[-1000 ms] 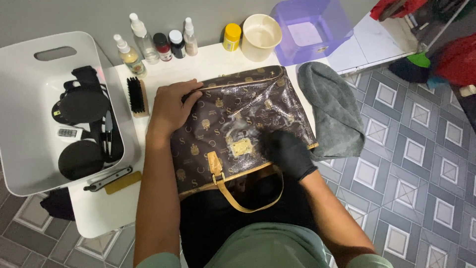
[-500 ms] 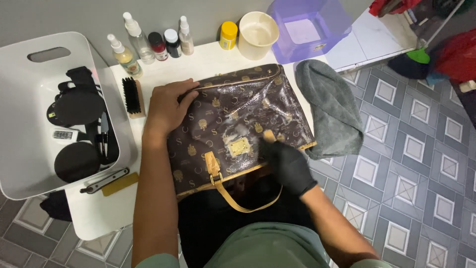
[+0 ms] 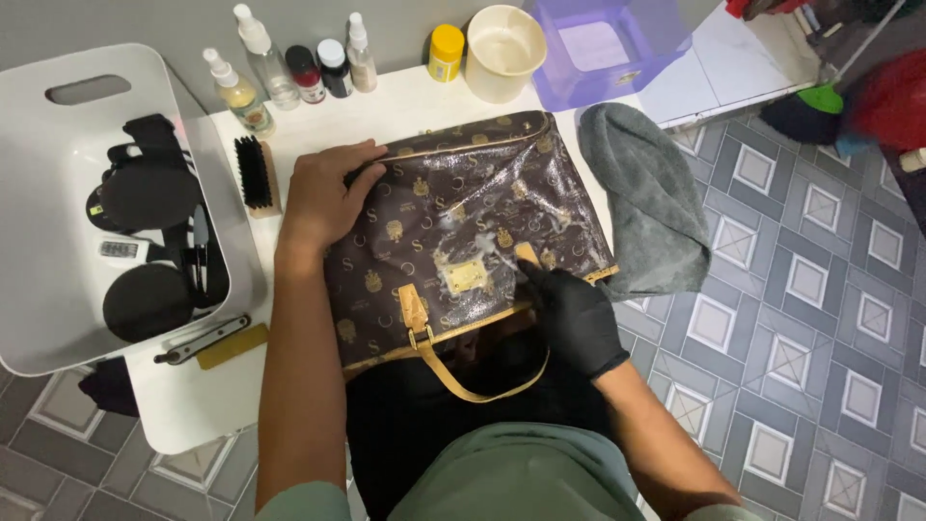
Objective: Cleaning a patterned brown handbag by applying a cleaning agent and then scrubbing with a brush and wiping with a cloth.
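A: Brown patterned handbag (image 3: 453,232) lies flat on the white counter (image 3: 193,405), its near edge and tan strap hanging off toward the person. Bare left hand (image 3: 323,193) is spread flat on the bag's far-left corner, gripping nothing. Gloved right hand (image 3: 569,314) has its fingers (image 3: 540,280) closed round a small tan-handled brush (image 3: 526,256), set on the foamy patch beside the gold plate (image 3: 465,277)

B: Risks?

A: Foam could run into the plate's edge or the tan trim if it pools. The bag overhangs the counter, so a hard stroke could drag it off; only the left hand pins it

B: Containers?

A: All beyond the bag's far edge: two clear spray bottles (image 3: 256,58), a red-capped jar, a black-capped one, a slim white-topped sprayer, a yellow-lidded tub (image 3: 446,50), a cream cup (image 3: 503,39), a lilac bin (image 3: 608,43). Labels too small to make out. Grey cloth (image 3: 646,193) right of the bag, white tray (image 3: 58,193) left of it, with a small label-like tag inside
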